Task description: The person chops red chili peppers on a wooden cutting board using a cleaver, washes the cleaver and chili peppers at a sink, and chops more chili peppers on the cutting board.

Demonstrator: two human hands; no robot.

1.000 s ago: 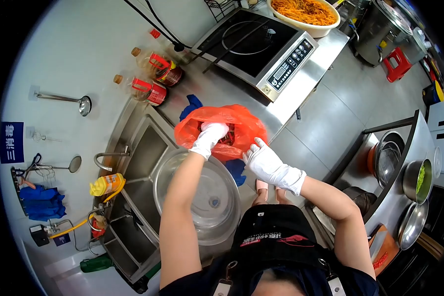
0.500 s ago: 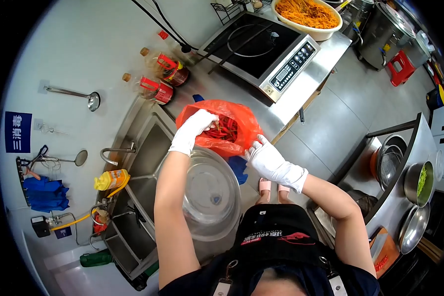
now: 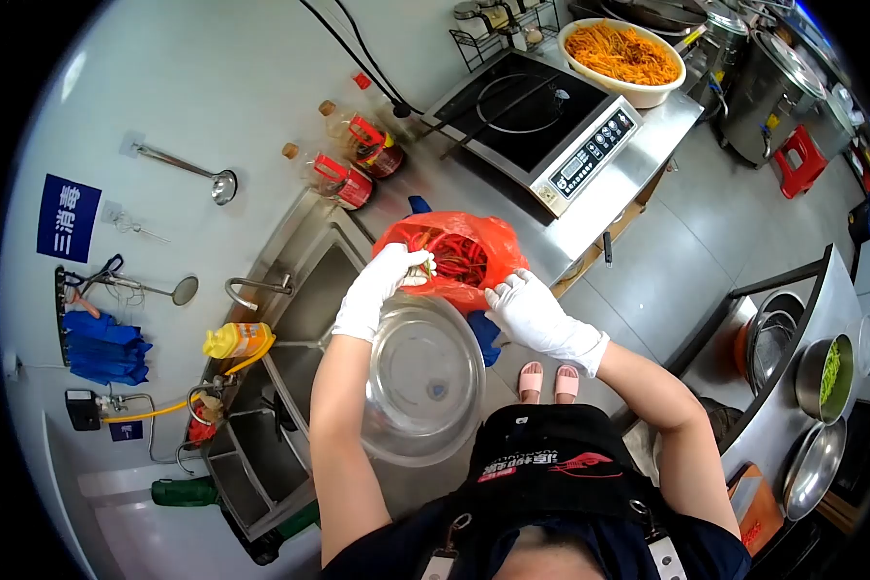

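Note:
An orange-red plastic bag (image 3: 498, 237) stands open at the counter's edge, with red chili peppers (image 3: 459, 253) inside. My left hand (image 3: 387, 280), in a white glove, is at the bag's left side, fingers closed on a few chili peppers whose pale stems show at the fingertips. Pinched in my gloved right hand (image 3: 532, 309) is the bag's right edge. Just below the bag, a large clear plastic basin (image 3: 418, 372) rests at the sink's edge, under my left forearm.
Left of the basin is a steel double sink (image 3: 324, 280) with a faucet (image 3: 256, 290). An induction cooker (image 3: 527, 121), sauce bottles (image 3: 343, 184) and a tub of orange shreds (image 3: 648, 92) occupy the counter. A shelf (image 3: 831, 280) with bowls stands right.
My left hand has drawn back from inside the bag to its near left edge, with chili stems now showing at its fingers. My right hand stays at the bag's edge. The view has shifted slightly.

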